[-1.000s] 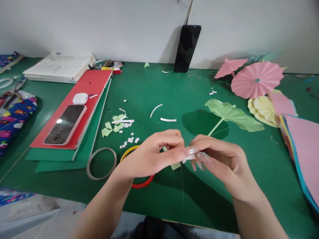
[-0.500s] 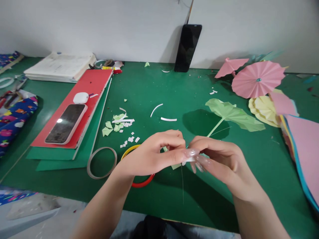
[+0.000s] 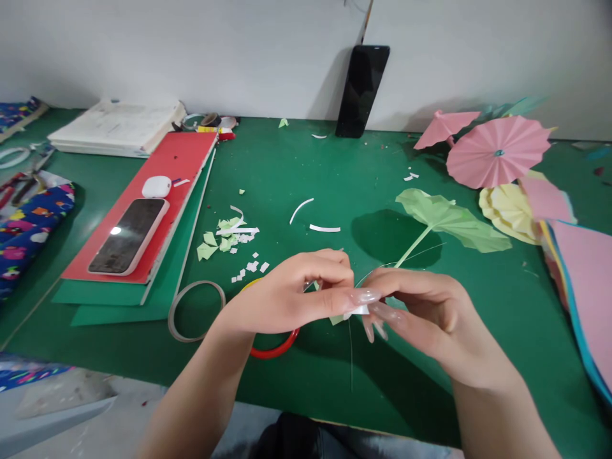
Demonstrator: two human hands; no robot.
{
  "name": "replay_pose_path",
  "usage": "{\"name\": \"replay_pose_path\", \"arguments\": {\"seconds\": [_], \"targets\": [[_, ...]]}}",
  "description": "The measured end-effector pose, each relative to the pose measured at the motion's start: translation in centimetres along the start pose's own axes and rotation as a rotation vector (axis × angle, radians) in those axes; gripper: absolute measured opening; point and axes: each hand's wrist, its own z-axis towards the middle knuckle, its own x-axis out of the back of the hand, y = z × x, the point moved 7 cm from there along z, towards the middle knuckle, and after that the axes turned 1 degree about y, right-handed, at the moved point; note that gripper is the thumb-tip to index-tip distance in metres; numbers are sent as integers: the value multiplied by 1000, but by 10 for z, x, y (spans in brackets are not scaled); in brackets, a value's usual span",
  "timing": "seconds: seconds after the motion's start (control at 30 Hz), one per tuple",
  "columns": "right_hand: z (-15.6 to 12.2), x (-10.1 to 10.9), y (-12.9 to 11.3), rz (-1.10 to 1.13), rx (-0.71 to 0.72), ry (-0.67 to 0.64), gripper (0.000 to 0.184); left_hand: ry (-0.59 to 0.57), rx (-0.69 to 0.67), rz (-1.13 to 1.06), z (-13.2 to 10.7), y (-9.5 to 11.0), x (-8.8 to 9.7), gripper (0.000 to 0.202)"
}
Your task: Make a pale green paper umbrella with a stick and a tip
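Observation:
My left hand is closed, its thumb and fingertips pinching a small white paper piece. My right hand meets it fingertip to fingertip, also closed at the same small piece. A thin thread or wire hangs below the fingers, and a fine line curves out above my right hand. Just beyond it stands a light green pleated paper umbrella or leaf on a pale stem, whose lower end is hidden by my hand. Under my left hand lies a red and yellow ring, partly covered.
To the left are a tape roll, a phone on a red board, and green and white paper scraps. Another phone leans on the wall. Pink paper umbrellas and coloured sheets lie right.
My right hand's fingertips have shifted slightly, and a little more of the white piece shows. The fine line above my right hand now shows a longer curve.

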Motion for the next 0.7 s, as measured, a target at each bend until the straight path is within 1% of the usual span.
{"name": "replay_pose_path", "arguments": {"seconds": [0.1,0.2,0.27,0.33,0.37,0.4,0.43,0.47,0.5,0.53,0.57,0.6,0.63,0.67,0.7], "targets": [[-1,-2,2,8,-24,-23,11,3,-19,17,-1,1,2,33],[-2,-3,3,32,-27,-29,11,22,-8,31,-2,0,6,34],[-2,-4,3,58,-25,-39,13,55,-2,59,-3,-1,8,35],[-2,-4,3,69,-28,-29,15,129,-20,135,-3,-2,11,32],[-1,-3,3,64,-31,-16,17,195,-44,196,-2,-1,14,28],[-1,-2,3,55,-32,5,19,291,-81,280,-2,1,18,22],[0,0,2,41,-30,28,20,421,-134,394,-4,5,23,15],[1,1,1,22,-34,51,20,573,-204,534,-7,11,27,13],[1,2,1,4,-41,71,20,730,-291,689,-13,19,29,17],[2,3,0,-10,-49,89,18,878,-392,841,-19,28,28,20],[2,4,0,-22,-56,108,17,997,-505,980,-26,36,23,20],[3,5,0,-34,-56,130,16,1071,-618,1096,-32,42,15,18],[3,6,-1,-48,-51,151,15,1102,-722,1184,-37,46,8,18],[3,8,-2,-67,-39,177,15,1104,-799,1249,-40,49,1,19],[3,9,-3,-92,-24,204,14,1090,-837,1297,-43,51,-5,20]]}}
